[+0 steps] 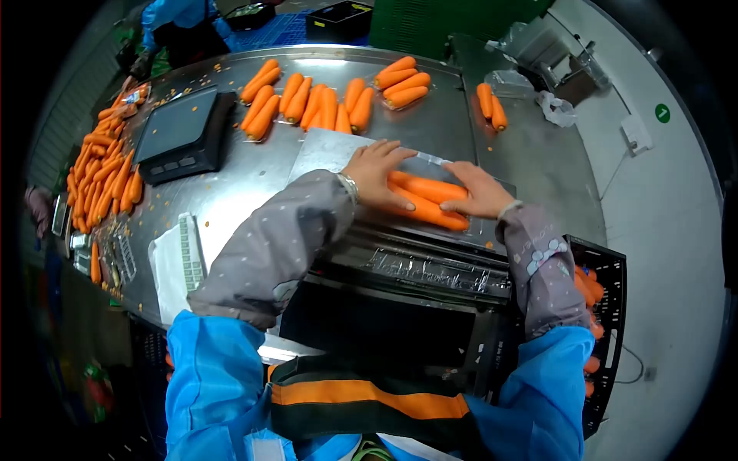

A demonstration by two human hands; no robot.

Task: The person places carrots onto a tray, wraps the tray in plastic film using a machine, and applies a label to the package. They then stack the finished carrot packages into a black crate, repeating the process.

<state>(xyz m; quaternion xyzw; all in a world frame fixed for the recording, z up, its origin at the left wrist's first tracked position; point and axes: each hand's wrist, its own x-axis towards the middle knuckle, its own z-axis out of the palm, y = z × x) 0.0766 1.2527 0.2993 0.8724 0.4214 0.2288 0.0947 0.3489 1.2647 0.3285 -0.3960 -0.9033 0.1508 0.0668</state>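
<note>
Orange carrots (427, 209), a small bunch laid side by side, sit at centre frame, between both hands. Left grip (378, 175): fingers spread toward the top of the frame, thumb on the bunch's left end. Right grip (480, 192): open curve around the right end, thumb on top of the bunch. Bunch lies slightly slanted, right end lower in frame.

Metal plate (327, 152) shows just left of and above the left grip. Just below the bunch, a film-covered bar (438, 269), clear wrinkled film with glare. Below that, a flat black panel (377, 321).

Steel tabletop (231, 184) around it. Top centre: carrot packs (327, 107) in a loose row, some with clear wrap visible. Upper right: carrot pair (492, 107), near a crumpled plastic bag (555, 109) and a clear container (511, 84).

Upper left: black scale (181, 134). Left edge: big loose carrot pile (100, 177), orange scraps scattered nearby. Lower left of the tabletop: white sheet (167, 265) with a green-and-white strip (191, 253) on its right side.

Lower right: black crate (611, 338) with carrots inside, partly hidden by the right sleeve (542, 269). Top left: another person (184, 31), blue sleeves. Right: white wall (669, 192), round green sign (663, 113) marked 1.
</note>
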